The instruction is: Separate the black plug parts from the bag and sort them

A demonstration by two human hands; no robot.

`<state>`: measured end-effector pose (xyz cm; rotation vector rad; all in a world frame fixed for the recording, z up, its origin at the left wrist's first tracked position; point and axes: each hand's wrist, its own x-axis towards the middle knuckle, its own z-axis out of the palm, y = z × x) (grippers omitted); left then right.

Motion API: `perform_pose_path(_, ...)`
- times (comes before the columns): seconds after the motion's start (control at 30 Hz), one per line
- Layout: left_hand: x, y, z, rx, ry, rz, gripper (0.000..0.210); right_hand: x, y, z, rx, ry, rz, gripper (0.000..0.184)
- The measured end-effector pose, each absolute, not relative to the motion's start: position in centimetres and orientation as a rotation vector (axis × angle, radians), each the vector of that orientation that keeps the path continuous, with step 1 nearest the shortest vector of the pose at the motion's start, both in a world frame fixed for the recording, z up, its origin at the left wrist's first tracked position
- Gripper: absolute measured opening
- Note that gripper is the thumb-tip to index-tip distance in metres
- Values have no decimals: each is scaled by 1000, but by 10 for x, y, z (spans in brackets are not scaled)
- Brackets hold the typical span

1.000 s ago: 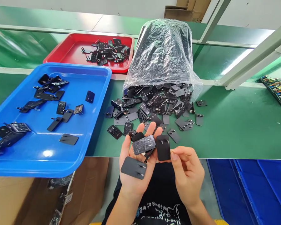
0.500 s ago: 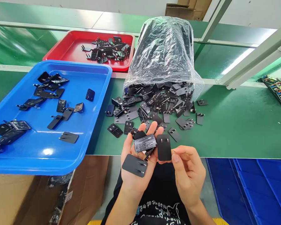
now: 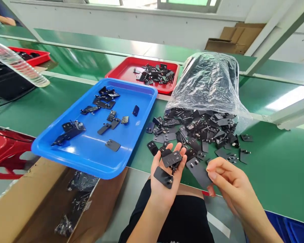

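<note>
Green bench (image 3: 283, 168); our left hand (image 3: 164, 196) cradles plates (image 3: 163, 176), open-palmed; right hand (image 3: 230, 175) pinches one; blue tray (image 3: 91, 158), ten o'clock, sparse; heap (image 3: 197, 130) remains, one o'clock.

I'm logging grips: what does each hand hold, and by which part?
The right hand pinches a two-pronged black plate by one side edge, clear of the prongs. Several black pieces rest on the open left hand.

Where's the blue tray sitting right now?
In the head view, the blue tray is left of centre on the green bench, just in front of a red tray and left of the clear plastic bag.
</note>
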<state>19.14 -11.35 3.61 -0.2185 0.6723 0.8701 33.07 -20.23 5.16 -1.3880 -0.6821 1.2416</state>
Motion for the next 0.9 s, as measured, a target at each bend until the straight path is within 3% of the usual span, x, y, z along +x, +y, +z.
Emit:
perform_pose_path(0.13,185,-110,23,-245,625,910,30,336,-136,78,-1326,-958,1465,22)
perform_pose_path(0.37,175,-110,26,-208,522,946,33,343,-2,125,-1288,-1086,1016,37)
perform_pose_path(0.57,175,-110,34,-112,490,935,34,326,-95,109,-1510,-1626,624,15)
perform_pose_path(0.77,190,-116,33,-38,433,862,42,276,-185,57,-1526,-1939,67,34)
perform_pose_path(0.9,198,-121,31,0,490,838,41,263,-186,45,-1604,-1955,-40,36)
